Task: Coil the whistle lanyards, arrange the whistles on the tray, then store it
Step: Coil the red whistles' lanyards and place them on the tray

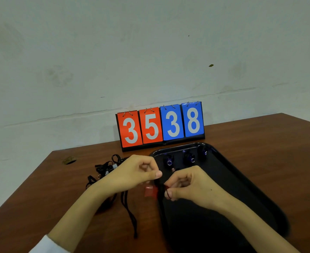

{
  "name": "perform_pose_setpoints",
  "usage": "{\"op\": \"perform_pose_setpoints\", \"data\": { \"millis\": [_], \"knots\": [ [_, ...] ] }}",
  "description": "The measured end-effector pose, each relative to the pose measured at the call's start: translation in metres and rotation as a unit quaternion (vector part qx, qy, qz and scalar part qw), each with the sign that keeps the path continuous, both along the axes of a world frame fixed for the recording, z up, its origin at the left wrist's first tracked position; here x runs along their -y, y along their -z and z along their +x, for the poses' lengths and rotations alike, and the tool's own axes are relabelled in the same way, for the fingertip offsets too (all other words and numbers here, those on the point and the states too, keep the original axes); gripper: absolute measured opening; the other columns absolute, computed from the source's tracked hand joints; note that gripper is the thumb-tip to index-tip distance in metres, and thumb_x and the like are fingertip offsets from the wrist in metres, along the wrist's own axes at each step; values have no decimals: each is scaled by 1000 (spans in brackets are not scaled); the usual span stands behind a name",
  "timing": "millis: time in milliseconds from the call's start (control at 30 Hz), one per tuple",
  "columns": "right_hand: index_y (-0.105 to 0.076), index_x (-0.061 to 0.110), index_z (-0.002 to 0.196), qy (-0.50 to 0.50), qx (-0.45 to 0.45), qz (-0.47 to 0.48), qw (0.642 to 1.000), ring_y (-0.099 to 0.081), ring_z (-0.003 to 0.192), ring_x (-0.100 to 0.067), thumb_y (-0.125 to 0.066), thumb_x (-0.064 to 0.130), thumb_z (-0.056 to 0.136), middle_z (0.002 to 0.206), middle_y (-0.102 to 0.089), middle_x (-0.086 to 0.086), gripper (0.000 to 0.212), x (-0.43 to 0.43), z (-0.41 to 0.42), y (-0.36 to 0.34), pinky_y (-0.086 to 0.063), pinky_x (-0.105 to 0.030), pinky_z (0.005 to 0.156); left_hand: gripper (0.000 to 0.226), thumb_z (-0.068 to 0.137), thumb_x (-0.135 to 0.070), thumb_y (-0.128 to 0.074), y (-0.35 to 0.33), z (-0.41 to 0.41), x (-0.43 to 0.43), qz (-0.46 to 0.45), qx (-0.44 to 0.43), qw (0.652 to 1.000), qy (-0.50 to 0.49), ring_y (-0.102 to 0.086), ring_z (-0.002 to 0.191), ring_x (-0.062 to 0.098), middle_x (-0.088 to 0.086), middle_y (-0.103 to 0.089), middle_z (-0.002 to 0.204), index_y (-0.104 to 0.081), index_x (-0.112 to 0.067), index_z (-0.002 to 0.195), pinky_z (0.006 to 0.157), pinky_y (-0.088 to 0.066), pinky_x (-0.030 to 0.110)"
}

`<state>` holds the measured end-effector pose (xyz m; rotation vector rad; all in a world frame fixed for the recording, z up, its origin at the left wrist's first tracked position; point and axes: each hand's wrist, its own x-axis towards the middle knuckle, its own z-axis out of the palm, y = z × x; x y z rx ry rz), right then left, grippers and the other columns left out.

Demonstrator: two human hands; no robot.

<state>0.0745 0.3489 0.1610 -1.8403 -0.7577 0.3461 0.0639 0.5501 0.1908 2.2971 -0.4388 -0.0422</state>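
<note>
A tangle of loose black lanyards is seen on the worktop, left of the black tray. At the tray's left rim, a black cord is pinched by the left hand, a red whistle hanging blurred beneath. The right hand is clamped on the same cord. Three coiled blue whistles are lined up along the tray's far end.
</note>
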Motion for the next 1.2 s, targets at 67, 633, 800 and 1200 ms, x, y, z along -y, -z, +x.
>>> {"op": "perform_pose_setpoints", "data": {
  "millis": [67,633,800,1200],
  "knots": [
    [-70,20,81,-3,-17,36,999,-68,74,-12,-67,6,79,77,-72,0,14,1,1,-2,-55,-22,70,21,88,-30,-58,0,-1,2,-19,-25,1000,2,-51,50,3,-7,-57,58,-63,-12,79,53,-43,13],
    [-68,29,85,326,111,37,938,-64,75,2,-71,19,78,77,-68,13,13,7,12,9,-49,-13,70,21,97,-34,-40,22,-6,30,64,-9,998,-18,-48,47,-5,-9,-54,56,-56,-28,85,52,-37,10],
    [-69,27,93,251,195,-77,945,-62,78,4,-70,23,80,81,-66,16,13,3,8,15,-50,-14,77,17,91,-40,-51,9,-11,28,101,45,993,-27,-56,64,-4,-10,-58,67,-53,-35,74,71,-47,15],
    [-72,22,83,21,87,-71,993,-66,76,-5,-73,15,77,76,-70,7,10,-7,-2,13,-53,-18,75,16,78,-38,-68,6,2,4,44,34,998,-28,-62,73,4,-7,-64,73,-64,-23,73,84,-52,27]
  ]
}}
